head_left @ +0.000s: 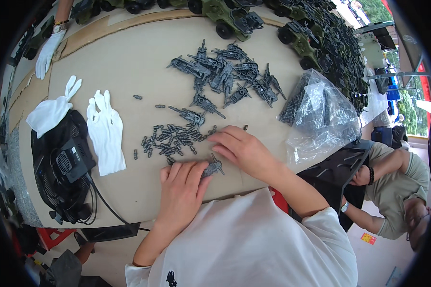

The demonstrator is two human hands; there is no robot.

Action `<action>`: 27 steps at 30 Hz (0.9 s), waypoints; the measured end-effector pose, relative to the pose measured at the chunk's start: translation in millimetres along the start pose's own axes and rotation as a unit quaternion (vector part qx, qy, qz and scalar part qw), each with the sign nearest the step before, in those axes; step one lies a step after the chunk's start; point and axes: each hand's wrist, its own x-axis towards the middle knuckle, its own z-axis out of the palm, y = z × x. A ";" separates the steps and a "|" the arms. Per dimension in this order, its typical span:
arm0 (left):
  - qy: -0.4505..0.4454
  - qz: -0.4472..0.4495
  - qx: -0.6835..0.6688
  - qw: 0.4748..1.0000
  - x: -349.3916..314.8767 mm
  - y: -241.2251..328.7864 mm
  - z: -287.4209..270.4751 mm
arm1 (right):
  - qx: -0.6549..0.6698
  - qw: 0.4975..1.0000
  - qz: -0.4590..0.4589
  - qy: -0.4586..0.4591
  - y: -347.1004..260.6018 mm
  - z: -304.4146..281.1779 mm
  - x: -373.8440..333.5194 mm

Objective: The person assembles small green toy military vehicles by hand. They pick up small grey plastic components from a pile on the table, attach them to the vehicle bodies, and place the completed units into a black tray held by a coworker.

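Near the table's front edge, my left hand (183,184) is closed around a grey plastic toy gun part (212,168), whose end sticks out past the fingertips. My right hand (244,149) is at the right edge of a pile of small dark plastic pegs (170,138). Its thumb and fingers are drawn close together, and whatever is between them is too small to make out. Beyond the pegs lies a loose heap of similar grey toy gun parts (220,71), with one gun part (189,116) lying closest to the pegs.
A clear plastic bag (321,115) of dark parts lies on the right. White gloves (105,136) and a black mesh bag with a cabled device (72,158) are left. Green toy jeeps (230,19) line the far edge. A co-worker's gloved hand (47,55) is far left; another person sits right.
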 end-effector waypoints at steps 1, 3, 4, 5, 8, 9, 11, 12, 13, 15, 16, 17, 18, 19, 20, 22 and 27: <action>0.011 0.012 0.007 1.000 -1.0 -1.8 -0.6 | -0.005 1.000 0.004 -0.001 -0.7 3.6 2.7; 0.014 0.021 -0.012 1.000 -5.8 -4.2 2.0 | -0.016 1.000 0.011 -0.002 -1.5 7.6 6.7; 0.007 0.016 -0.035 0.999 -11.2 -6.5 5.1 | -0.008 1.000 0.012 -0.008 -0.5 7.8 8.5; 0.001 0.011 -0.057 0.998 -14.5 -8.4 6.5 | 0.000 1.000 0.013 -0.013 1.1 6.8 9.6; -0.026 -0.044 -0.001 0.999 -15.1 -8.5 9.3 | -0.010 1.000 -0.016 -0.007 1.0 10.4 16.6; -0.036 -0.056 0.004 0.998 -15.2 -8.1 7.8 | -0.018 0.999 -0.030 -0.001 0.1 11.9 19.1; -0.055 -0.080 0.013 0.995 -15.5 -5.0 3.3 | -0.018 0.999 0.021 -0.024 -1.3 11.2 20.4; -0.048 -0.076 0.015 0.996 -17.3 -4.8 3.1 | -0.018 0.998 0.047 -0.036 -1.8 10.6 20.3; -0.039 -0.070 0.018 0.997 -18.4 -5.7 2.2 | -0.032 0.998 0.039 -0.034 -2.3 9.5 21.2; -0.023 -0.055 0.027 0.998 -19.4 -7.6 3.1 | -0.060 0.997 0.023 -0.029 -2.4 7.7 22.7; -0.017 -0.045 0.032 0.998 -20.0 -8.5 5.2 | -0.072 0.997 0.006 -0.036 -0.8 7.1 23.1; -0.012 -0.035 0.037 0.999 -20.2 -9.4 7.6 | -0.083 0.996 -0.011 -0.042 2.1 6.7 23.7; 0.005 -0.029 0.040 0.999 -18.6 -10.6 10.2 | -0.095 0.994 -0.028 -0.048 4.0 5.7 24.0; 0.024 -0.027 0.043 0.998 -18.4 -12.3 13.6 | -0.072 0.996 -0.029 -0.044 2.2 3.4 24.5; 0.043 -0.025 0.047 0.998 -18.8 -13.4 16.0 | -0.050 0.998 -0.029 -0.041 -1.4 -2.4 25.5; 0.053 -0.013 0.056 0.997 -20.4 -15.1 18.3 | 0.030 0.998 0.018 -0.045 -5.6 -13.5 22.1; 0.065 0.004 0.062 0.996 -20.7 -18.3 24.0 | 0.203 0.955 0.193 -0.098 -17.3 -26.5 -10.0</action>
